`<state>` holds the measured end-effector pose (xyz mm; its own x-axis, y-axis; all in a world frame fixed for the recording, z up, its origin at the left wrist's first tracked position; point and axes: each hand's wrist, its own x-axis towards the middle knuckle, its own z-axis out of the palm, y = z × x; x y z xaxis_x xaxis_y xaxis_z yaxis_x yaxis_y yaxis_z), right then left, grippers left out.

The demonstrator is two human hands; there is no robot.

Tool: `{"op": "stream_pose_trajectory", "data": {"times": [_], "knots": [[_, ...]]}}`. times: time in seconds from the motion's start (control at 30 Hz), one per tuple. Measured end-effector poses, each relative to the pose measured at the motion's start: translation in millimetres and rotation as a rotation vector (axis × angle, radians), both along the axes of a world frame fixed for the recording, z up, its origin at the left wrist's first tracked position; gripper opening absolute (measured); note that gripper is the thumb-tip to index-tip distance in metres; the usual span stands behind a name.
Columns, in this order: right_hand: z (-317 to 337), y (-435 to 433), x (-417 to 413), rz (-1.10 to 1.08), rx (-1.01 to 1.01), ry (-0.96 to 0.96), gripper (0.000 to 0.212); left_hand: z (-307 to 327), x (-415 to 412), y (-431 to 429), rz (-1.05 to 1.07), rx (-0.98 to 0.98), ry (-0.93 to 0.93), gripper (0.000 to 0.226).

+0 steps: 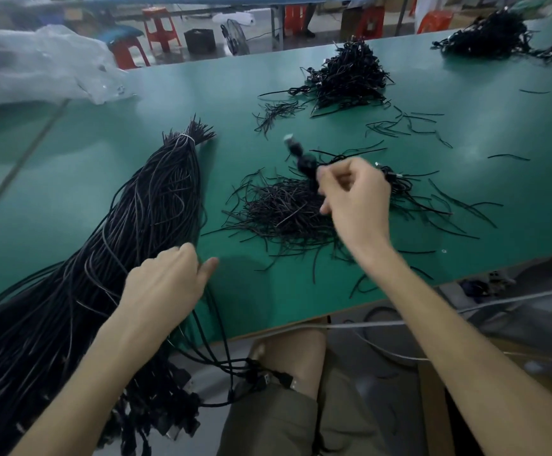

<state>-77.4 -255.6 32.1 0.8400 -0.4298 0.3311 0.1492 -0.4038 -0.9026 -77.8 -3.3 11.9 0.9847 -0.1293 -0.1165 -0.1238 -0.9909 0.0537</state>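
Observation:
A thick bundle of long black cables (143, 225) lies on the green table (103, 153), tied near its far end with a white band (186, 137); its plug ends hang over the near edge. My left hand (166, 284) rests on the bundle's right side, fingers curled among the cables. My right hand (355, 199) is raised above a heap of short black twist ties (278, 209) and pinches a small coiled black cable (304, 161), blurred, with a silver plug at its tip.
A pile of coiled, tied cables (347, 77) sits further back, and more piles (488, 36) at the far right. Loose ties scatter across the right half. Crumpled clear plastic (37, 64) lies at the far left. Red stools (161, 28) stand beyond the table.

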Motion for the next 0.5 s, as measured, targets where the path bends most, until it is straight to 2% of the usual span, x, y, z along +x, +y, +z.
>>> {"op": "stream_pose_trajectory", "data": {"times": [0.07, 0.13, 0.17, 0.2, 0.23, 0.27, 0.33, 0.4, 0.5], "knots": [[10.9, -17.2, 24.2, -0.038, 0.239, 0.016, 0.017, -2.1, -3.0, 2.3, -0.017, 0.16, 0.073, 0.066], [16.7, -27.1, 37.0, 0.001, 0.582, 0.001, 0.034, -6.3, -5.6, 1.5, -0.053, 0.199, 0.127, 0.07], [16.1, -28.5, 38.5, 0.029, 0.646, 0.007, 0.049, -7.0, -5.7, 1.0, -0.053, 0.179, 0.141, 0.066], [12.4, -27.7, 37.0, 0.043, 0.62, 0.036, 0.07, -6.7, -5.1, 1.7, -0.038, 0.14, 0.157, 0.061], [5.0, -24.9, 33.2, 0.066, 0.55, 0.068, 0.081, -5.9, -4.2, 2.9, -0.014, 0.086, 0.177, 0.054], [-2.4, -19.5, 26.0, 0.092, 0.467, 0.095, 0.082, -5.0, -3.9, 3.9, 0.008, 0.035, 0.194, 0.046], [-19.9, -7.8, 10.5, 0.136, 0.33, 0.139, 0.062, -4.5, -4.6, 3.4, 0.016, 0.01, 0.181, 0.038], [-34.7, 4.4, -1.9, 0.17, 0.226, 0.166, 0.038, -7.0, -6.2, -0.7, -0.012, 0.09, 0.13, 0.044], [-45.2, 26.9, -18.0, 0.3, 0.143, 0.194, 0.024, -11.6, -7.6, -6.6, -0.034, 0.146, 0.127, 0.051]]}}
